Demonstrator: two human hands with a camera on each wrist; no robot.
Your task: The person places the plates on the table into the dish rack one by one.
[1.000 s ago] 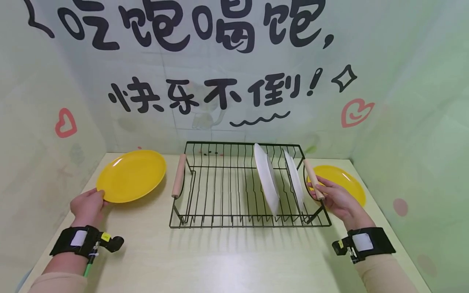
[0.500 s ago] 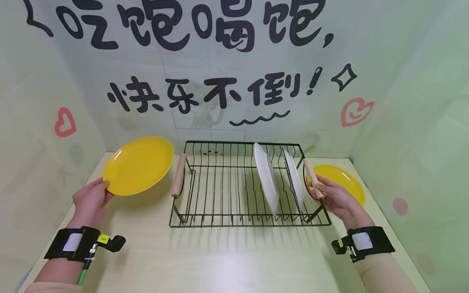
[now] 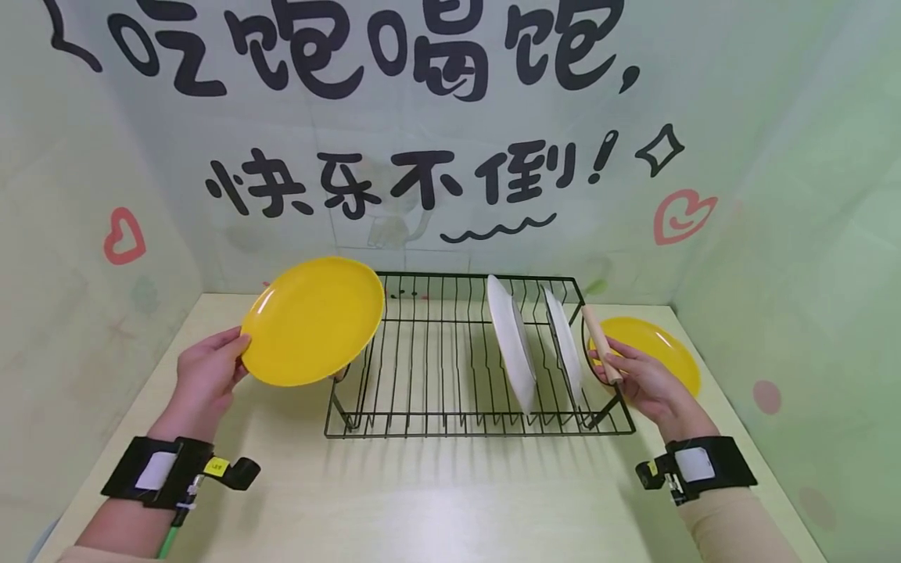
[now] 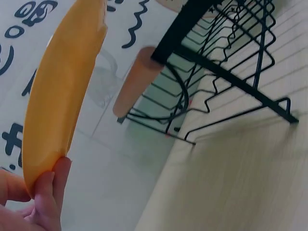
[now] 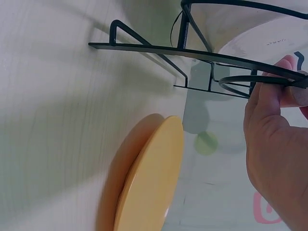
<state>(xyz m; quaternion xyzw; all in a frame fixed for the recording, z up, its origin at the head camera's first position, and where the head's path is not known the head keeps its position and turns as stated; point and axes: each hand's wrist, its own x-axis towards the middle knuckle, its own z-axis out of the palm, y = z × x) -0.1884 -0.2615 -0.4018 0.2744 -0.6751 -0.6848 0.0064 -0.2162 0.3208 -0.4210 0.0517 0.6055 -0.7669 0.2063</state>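
Observation:
My left hand (image 3: 207,375) grips the rim of a yellow plate (image 3: 313,320), held tilted in the air over the left end of the black wire dish rack (image 3: 422,367). The left wrist view shows the same plate (image 4: 62,96) edge-on, pinched by my fingers (image 4: 45,197). Two white plates (image 3: 512,342) stand upright in the rack's right half. My right hand (image 3: 637,379) holds the rack's right wooden handle (image 3: 601,344), its fingers (image 5: 274,96) curled on the wire frame.
A second yellow plate (image 3: 658,348) lies flat on the table right of the rack, also seen as the plate (image 5: 149,183) in the right wrist view. The rack's left wooden handle (image 4: 137,79) sits behind the held plate. Walls enclose the pale wooden table (image 3: 450,500) on three sides.
My left hand has lifted the yellow plate off the table and carried it right, up over the rack's left end. My right hand has stayed on the right handle.

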